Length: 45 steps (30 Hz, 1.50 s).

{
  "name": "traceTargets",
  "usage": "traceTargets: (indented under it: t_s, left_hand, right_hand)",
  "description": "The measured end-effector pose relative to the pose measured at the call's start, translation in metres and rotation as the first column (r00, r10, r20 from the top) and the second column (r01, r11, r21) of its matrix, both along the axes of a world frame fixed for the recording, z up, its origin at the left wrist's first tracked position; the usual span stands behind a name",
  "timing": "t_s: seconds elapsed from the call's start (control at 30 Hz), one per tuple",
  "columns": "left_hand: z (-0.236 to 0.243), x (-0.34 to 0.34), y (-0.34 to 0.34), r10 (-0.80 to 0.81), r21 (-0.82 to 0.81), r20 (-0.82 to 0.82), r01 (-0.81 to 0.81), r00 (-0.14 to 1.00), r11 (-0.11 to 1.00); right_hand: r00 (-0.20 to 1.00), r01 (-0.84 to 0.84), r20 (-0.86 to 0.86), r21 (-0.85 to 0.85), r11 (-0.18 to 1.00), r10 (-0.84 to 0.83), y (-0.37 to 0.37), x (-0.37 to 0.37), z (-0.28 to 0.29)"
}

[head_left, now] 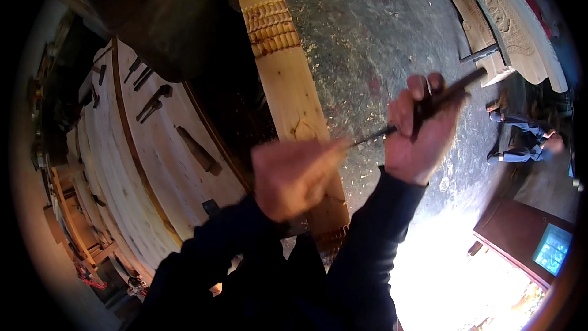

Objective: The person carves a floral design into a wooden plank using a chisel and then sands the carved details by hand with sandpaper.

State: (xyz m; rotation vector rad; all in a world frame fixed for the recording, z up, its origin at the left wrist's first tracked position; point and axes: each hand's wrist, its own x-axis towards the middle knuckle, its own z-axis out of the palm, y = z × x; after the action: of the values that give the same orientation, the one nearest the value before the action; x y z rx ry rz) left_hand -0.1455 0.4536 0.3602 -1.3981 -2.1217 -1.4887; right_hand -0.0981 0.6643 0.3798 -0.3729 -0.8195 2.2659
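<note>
The right hand (422,132) is clamped on a slim tool (462,87), fingers curled round its dark handle, which juts out past the hand toward the upper right. The tool's thin shaft slants down and left to the left hand (294,178), where its end is lost from sight. The left hand is blurred, with its fingers drawn together; I cannot tell whether they pinch the shaft or only lie against it. Dark sleeves (373,227) cover both forearms.

The left hand is over a long plank (294,95), and the tool is held up to the plank's right. Rows of scooped grooves (271,26) cross the plank near the top, and more show at its lower end.

To the left, a pale table (168,159) bears several dark hand tools (149,105) and a brown wooden piece (199,150). On the right is the grey floor (367,37), sprinkled with chips near the plank. Farther off are a carved panel (505,15), a seated person (527,141) and a red-brown door (514,233).
</note>
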Motion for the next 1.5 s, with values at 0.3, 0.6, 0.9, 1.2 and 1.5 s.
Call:
traceTargets:
  t_s: [0.3, 0.6, 0.9, 1.2, 1.5]
  left_hand:
    - [-0.004, -0.088, 0.029, -0.22, -0.098, 0.226, 0.247, 0.949, 0.964]
    - [-0.008, -0.088, 0.028, -0.184, -0.21, 0.103, 0.202, 0.978, 0.957]
    - [-0.014, -0.09, 0.028, -0.166, -0.222, 0.046, 0.172, 0.985, 0.96]
    - [-0.014, -0.087, 0.028, -0.155, -0.228, 0.041, 0.161, 0.987, 0.96]
    - [-0.016, -0.088, 0.028, -0.16, -0.236, 0.042, 0.165, 0.986, 0.958]
  right_hand:
    - [0.955, -0.278, -0.115, -0.028, 0.96, 0.273, -0.006, -0.067, 0.001]
    - [0.833, -0.529, -0.288, -0.171, 0.831, 0.471, 0.007, -0.085, -0.033]
    - [0.76, -0.613, -0.395, -0.173, 0.771, 0.516, 0.005, -0.093, -0.044]
    - [0.75, -0.622, -0.4, -0.154, 0.768, 0.527, 0.006, -0.092, -0.048]
    - [0.71, -0.659, -0.448, -0.153, 0.736, 0.543, 0.007, -0.093, -0.054]
